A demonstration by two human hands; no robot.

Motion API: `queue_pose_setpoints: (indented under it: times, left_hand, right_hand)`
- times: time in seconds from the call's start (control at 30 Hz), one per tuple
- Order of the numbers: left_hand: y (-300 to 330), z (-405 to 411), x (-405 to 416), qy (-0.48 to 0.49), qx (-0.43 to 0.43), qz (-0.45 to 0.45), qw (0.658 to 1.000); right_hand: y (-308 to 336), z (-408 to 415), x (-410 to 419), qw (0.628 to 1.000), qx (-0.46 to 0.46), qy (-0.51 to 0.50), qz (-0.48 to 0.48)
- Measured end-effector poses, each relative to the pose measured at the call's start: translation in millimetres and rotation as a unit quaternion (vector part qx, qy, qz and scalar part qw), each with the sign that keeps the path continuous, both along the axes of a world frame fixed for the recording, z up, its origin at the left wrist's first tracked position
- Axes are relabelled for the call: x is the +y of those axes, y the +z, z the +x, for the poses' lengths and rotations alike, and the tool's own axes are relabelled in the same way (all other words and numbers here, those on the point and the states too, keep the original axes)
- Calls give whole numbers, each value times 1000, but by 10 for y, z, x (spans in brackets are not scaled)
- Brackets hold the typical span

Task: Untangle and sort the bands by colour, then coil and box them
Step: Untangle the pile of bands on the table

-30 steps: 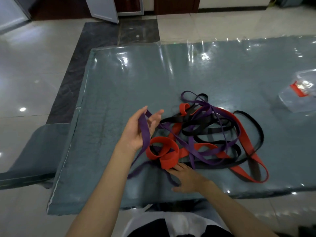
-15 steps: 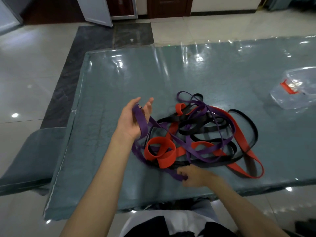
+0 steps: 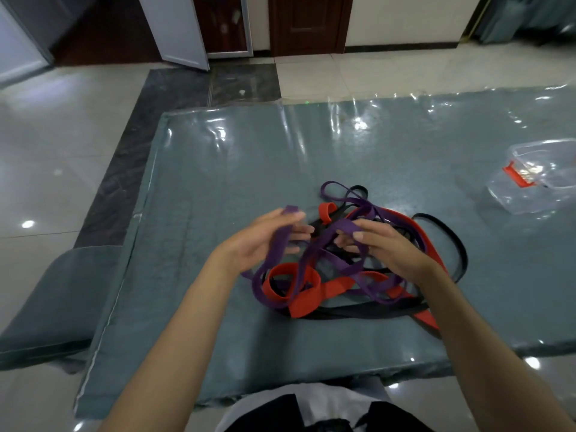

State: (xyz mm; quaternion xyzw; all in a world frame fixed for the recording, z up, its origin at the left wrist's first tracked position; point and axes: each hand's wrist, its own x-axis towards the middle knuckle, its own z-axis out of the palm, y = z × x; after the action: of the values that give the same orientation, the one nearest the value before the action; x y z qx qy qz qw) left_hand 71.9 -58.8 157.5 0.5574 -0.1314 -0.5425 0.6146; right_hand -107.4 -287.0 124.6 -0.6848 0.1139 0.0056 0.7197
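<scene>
Head view: your right hand (image 3: 386, 247) has come up off the counter (image 3: 218, 169).
Fingers: both hands, left (image 3: 265, 241) too, grasping the purple band (image 3: 282, 241).
Tangle (image 3: 358, 269): mid-counter, unsorted.
Box (image 3: 536, 179): far right, empty.
Meaning: untangling has only begun.

Glossy pale floor tiles (image 3: 56, 157) reflect ceiling lights, crossed by a dark marble strip (image 3: 174, 98). A dark wooden door (image 3: 307, 24) stands in the far wall. The grey-green plastic-covered worktop (image 3: 249, 157) shines.
</scene>
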Motion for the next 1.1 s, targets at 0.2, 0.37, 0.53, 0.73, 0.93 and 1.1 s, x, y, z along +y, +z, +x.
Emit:
queue_pose_setpoints:
  times: [0.2, 0.37, 0.53, 0.73, 0.93, 1.1]
  left_hand:
    - [-249, -174, -216, 17, -191, 42, 981]
    - [-476, 15, -156, 82, -233, 53, 968]
    - [-591, 275, 194, 215, -287, 94, 929]
    - [-827, 484, 475, 251, -323, 188, 893]
    - [-947, 527, 447, 188, -351, 248, 883]
    - [-1031, 563, 344, 117, -364, 282, 880]
  right_hand:
    - [-73, 378, 354, 998, -4, 33, -56]
    - [-304, 416, 297, 979, -5, -25, -201]
    - [-874, 251, 91, 927, 173, -85, -320]
    - [-1269, 215, 89, 865, 267, 75, -418]
    - [-1362, 312, -32, 837, 257, -84, -475]
    - [-1265, 447, -165, 836, 202, -200, -469]
